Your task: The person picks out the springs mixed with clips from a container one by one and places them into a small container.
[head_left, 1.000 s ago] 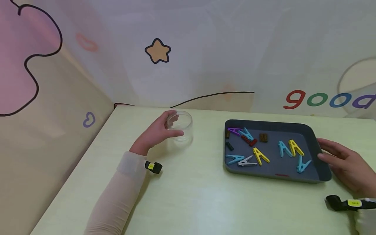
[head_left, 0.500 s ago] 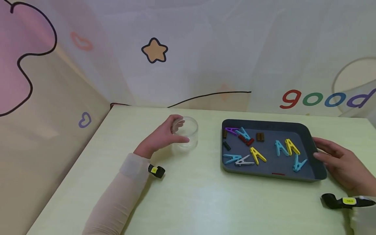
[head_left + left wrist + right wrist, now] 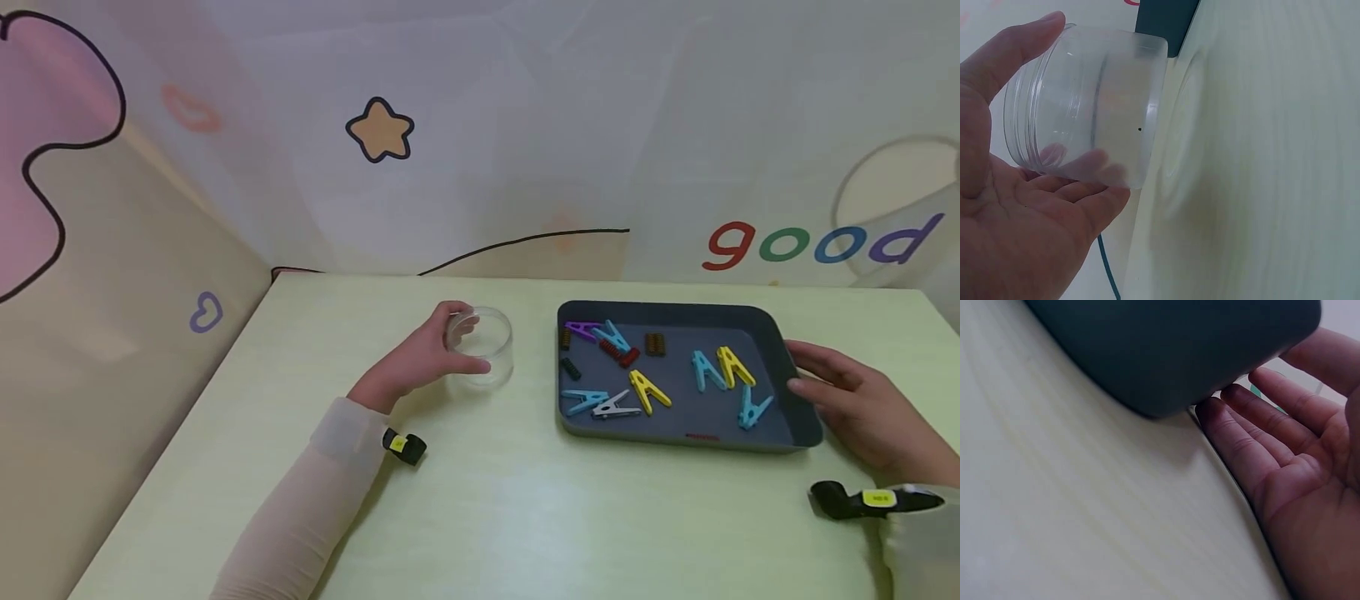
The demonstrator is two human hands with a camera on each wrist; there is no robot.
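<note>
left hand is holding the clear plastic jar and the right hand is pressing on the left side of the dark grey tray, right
Not quite. The right hand has its straight fingers against the right side of the dark grey tray, as the head view shows. The left hand does hold the clear plastic jar.

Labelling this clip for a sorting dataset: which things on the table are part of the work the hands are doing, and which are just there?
In use:
left hand holding the clear jar
right hand with straight fingers against the dark tray
clothes pegs and small springs in the tray

Just there:
table
patterned backdrop
</note>
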